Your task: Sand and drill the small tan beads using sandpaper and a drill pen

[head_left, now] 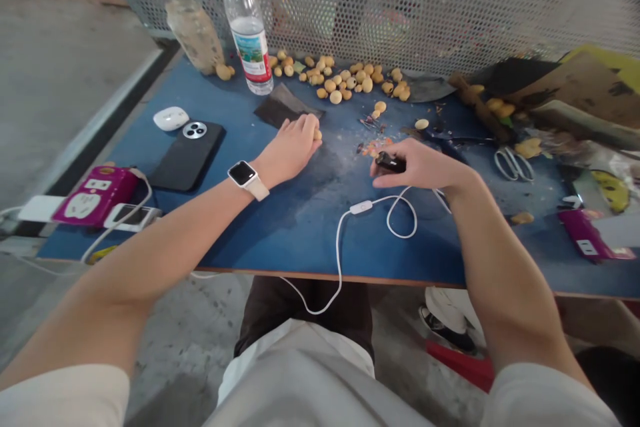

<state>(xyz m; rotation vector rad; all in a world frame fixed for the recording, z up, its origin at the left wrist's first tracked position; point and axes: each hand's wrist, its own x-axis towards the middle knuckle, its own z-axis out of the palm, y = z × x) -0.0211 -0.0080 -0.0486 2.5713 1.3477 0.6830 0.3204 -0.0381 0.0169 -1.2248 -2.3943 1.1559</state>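
My left hand (293, 147), with a pale smartwatch (246, 177) on its wrist, rests on the blue table (280, 227) with fingers curled round a small tan seed (317, 135). My right hand (417, 165) is closed on a small black tool (390, 161), just right of the left hand. Between and beyond them lie orange peel scraps (374, 145). A heap of several tan seeds (345, 79) lies farther back by the mesh screen. A single seed (421, 124) sits near the right hand.
A water bottle (247, 27) and a plastic bag (196, 35) stand at the back left. A black phone (187, 155), white earbud case (171, 118), magenta power strip (95, 195) and scissors (514, 164) lie around. A white cable (365, 210) loops over the front edge.
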